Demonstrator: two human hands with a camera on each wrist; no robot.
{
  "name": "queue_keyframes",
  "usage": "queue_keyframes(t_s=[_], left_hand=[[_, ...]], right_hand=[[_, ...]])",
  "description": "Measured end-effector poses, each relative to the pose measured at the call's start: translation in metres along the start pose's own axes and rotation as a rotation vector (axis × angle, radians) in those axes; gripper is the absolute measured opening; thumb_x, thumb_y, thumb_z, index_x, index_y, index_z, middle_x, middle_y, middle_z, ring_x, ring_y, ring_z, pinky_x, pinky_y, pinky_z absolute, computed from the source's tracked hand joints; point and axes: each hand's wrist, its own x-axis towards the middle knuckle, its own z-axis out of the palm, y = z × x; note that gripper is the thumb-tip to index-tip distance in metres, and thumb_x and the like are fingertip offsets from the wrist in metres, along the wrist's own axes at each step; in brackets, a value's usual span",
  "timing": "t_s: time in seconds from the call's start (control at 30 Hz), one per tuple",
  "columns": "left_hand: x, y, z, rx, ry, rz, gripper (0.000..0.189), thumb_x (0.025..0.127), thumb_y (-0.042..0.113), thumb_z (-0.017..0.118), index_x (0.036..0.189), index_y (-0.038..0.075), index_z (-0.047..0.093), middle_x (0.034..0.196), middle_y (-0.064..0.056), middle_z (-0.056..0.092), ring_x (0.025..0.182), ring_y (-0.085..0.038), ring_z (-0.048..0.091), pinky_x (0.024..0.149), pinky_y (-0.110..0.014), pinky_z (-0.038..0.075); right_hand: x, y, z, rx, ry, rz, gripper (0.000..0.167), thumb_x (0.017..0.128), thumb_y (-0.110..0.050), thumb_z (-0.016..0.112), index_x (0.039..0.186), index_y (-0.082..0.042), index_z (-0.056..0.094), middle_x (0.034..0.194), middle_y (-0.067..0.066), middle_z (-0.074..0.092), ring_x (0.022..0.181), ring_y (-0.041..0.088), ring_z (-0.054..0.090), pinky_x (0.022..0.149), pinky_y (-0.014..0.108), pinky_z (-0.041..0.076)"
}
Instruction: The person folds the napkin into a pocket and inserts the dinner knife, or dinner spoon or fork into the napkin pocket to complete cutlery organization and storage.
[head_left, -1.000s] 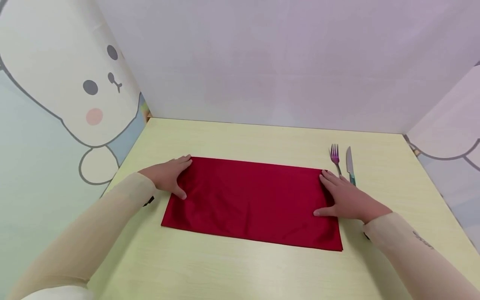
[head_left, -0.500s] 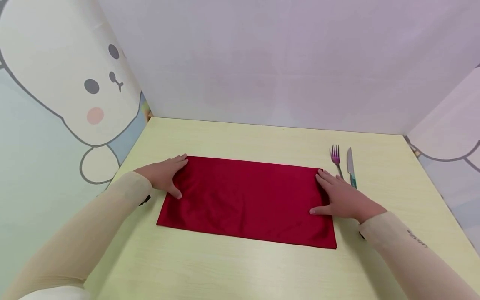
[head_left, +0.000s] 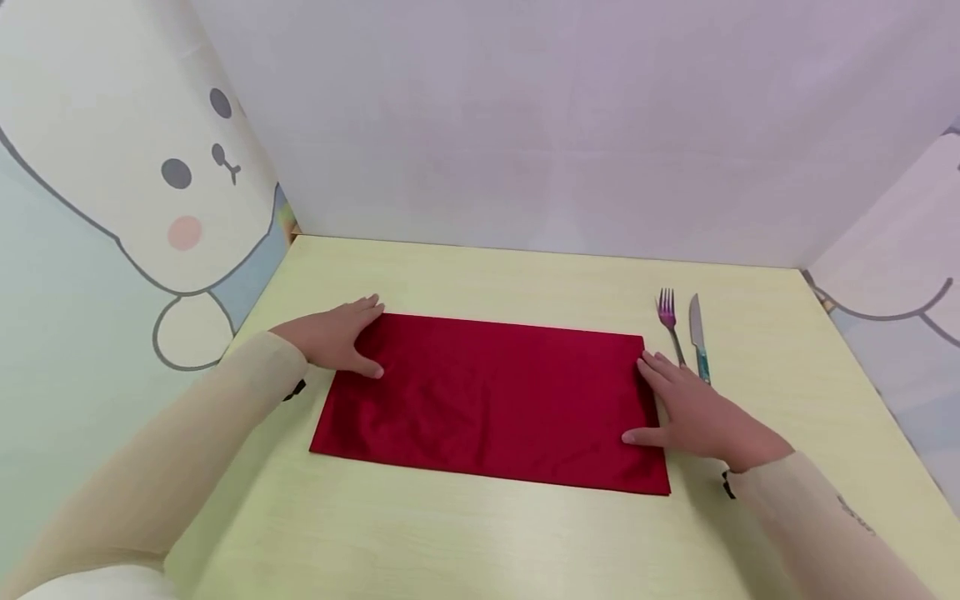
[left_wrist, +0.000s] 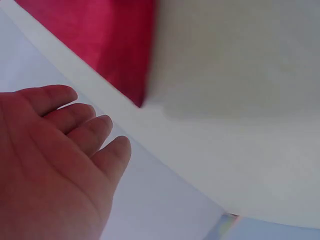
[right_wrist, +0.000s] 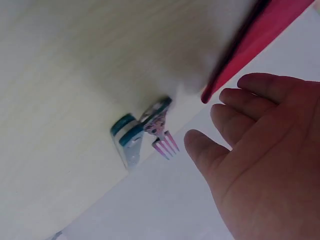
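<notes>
A red folded cloth (head_left: 510,400) lies flat on the pale table, its long sides running left to right in the head view. Over its far left corner is my left hand (head_left: 330,337), fingers extended and thumb spread above the fabric. In the left wrist view, a gap shows between the left fingertips and the cloth's corner (left_wrist: 132,80). My right hand (head_left: 697,412) hovers at the right edge with fingers extended, its thumb overlapping the cloth. The right wrist view shows those fingers apart from the cloth's corner (right_wrist: 225,75). Neither hand grips anything.
Beyond the right hand lie a fork (head_left: 666,310) with purplish tines and a knife (head_left: 697,329) with a teal handle, side by side. A pale curtain (head_left: 525,133) rises behind the table (head_left: 465,542), and printed fabric hangs at both sides.
The cloth has shifted slightly left on the table. Over the last half second, my left hand has moved up and rightward off its edge, and my right hand has drawn back a little to the right.
</notes>
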Motion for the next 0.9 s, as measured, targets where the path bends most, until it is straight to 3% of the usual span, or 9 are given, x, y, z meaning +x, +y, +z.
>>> queue_keyframes(t_s=[0.1, 0.27, 0.53, 0.73, 0.9], left_hand=[[0.008, 0.020, -0.009, 0.011, 0.004, 0.023, 0.113, 0.084, 0.061, 0.077, 0.166, 0.011, 0.017, 0.173, -0.010, 0.007, 0.157, -0.037, 0.007, 0.121, -0.058, 0.023], [0.033, 0.061, -0.012, 0.060, -0.006, 0.112, 0.109, 0.087, 0.060, 0.075, 0.167, 0.016, 0.017, 0.173, -0.003, 0.010, 0.158, -0.027, 0.007, 0.125, -0.048, 0.018], [0.074, 0.157, -0.002, 0.205, -0.049, 0.277, 0.101, 0.088, 0.061, 0.072, 0.166, 0.024, 0.022, 0.171, 0.004, 0.017, 0.157, -0.020, 0.012, 0.124, -0.040, 0.020], [0.098, 0.216, 0.000, 0.247, -0.060, 0.332, 0.093, 0.091, 0.063, 0.068, 0.165, 0.029, 0.025, 0.170, 0.008, 0.021, 0.155, -0.015, 0.016, 0.123, -0.035, 0.024], [0.117, 0.253, 0.003, 0.256, -0.051, 0.352, 0.086, 0.094, 0.057, 0.067, 0.164, 0.026, 0.028, 0.165, 0.007, 0.031, 0.151, -0.013, 0.026, 0.120, -0.032, 0.028]], right_hand=[[-0.010, -0.008, 0.000, 0.044, -0.007, 0.034, 0.124, 0.079, -0.079, 0.069, 0.158, 0.008, 0.028, 0.162, 0.031, 0.025, 0.145, 0.055, 0.023, 0.110, 0.068, 0.035], [-0.027, -0.021, 0.002, 0.182, -0.036, 0.125, 0.123, 0.080, -0.076, 0.070, 0.160, 0.006, 0.023, 0.163, 0.031, 0.024, 0.147, 0.055, 0.020, 0.111, 0.070, 0.032], [-0.035, -0.030, 0.010, 0.255, 0.016, 0.179, 0.113, 0.088, -0.072, 0.065, 0.157, 0.010, 0.027, 0.158, 0.031, 0.033, 0.143, 0.055, 0.029, 0.109, 0.069, 0.034], [-0.045, -0.032, 0.009, 0.355, 0.030, 0.350, 0.097, 0.096, -0.065, 0.060, 0.152, 0.010, 0.035, 0.138, 0.027, 0.053, 0.119, 0.044, 0.055, 0.089, 0.058, 0.054], [-0.055, -0.035, 0.008, 0.421, -0.003, 0.480, 0.091, 0.097, -0.066, 0.058, 0.146, 0.010, 0.044, 0.122, 0.019, 0.062, 0.106, 0.033, 0.060, 0.081, 0.047, 0.055]])
